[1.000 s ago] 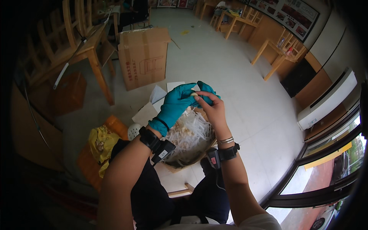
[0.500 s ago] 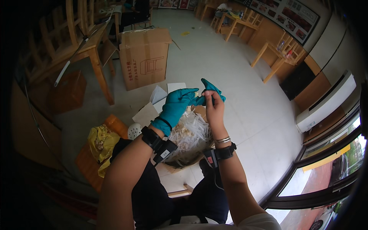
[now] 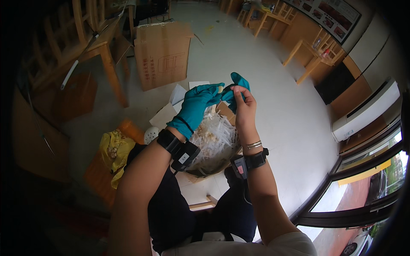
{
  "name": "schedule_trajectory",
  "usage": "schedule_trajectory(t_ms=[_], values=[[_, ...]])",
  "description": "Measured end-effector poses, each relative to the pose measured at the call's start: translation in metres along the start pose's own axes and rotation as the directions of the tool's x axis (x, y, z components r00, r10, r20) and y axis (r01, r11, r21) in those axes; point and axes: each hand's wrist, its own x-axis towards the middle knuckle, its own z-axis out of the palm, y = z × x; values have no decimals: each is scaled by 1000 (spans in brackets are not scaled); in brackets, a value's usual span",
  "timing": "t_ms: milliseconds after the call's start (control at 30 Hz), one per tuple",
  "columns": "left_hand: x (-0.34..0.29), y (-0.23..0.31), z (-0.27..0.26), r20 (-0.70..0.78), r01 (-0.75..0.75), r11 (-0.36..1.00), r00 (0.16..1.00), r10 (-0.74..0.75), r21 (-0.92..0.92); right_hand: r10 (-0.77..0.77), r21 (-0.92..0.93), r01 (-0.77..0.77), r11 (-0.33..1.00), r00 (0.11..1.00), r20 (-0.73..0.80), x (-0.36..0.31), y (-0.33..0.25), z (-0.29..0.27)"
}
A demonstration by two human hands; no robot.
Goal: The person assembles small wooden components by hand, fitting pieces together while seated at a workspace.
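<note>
My left hand (image 3: pixel 194 104) wears a teal rubber glove. Its fingers are closed, and a small pale yellow piece (image 3: pixel 220 89), much like a peeled clove, shows at their tips. My bare right hand (image 3: pixel 245 106) pinches a loose teal glove (image 3: pixel 240 82) close beside it. Part of that glove is hidden behind my fingers. Below both hands stands an open cardboard box (image 3: pixel 225 112), holding a heap of clear and white plastic strips (image 3: pixel 213 138) with small pale bits among them.
On an orange stool at left, a yellow plastic bag (image 3: pixel 117 149) holds several small round pale things. A large cardboard carton (image 3: pixel 163 55) stands ahead, beside a wooden table (image 3: pixel 102 51). Windows line the right, near a white air conditioner (image 3: pixel 365 111).
Both hands have risen slightly together, and the right has shifted a little to the right. The loose glove has moved up with it. My view has tilted a little.
</note>
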Motion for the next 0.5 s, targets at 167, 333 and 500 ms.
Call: schedule_trajectory(t_ms=[167,333,500], values=[[0,10,-1,113,-7,1000,994,7,-2,-197,-271,218,938,975,102,3,-13,-4],[2,10,0,111,-5,1000,994,5,0,-259,-446,336,830,939,226,-2,-31,0],[4,8,1,167,-84,996,983,77,33,-357,-390,432,813,900,251,3,-23,2]])
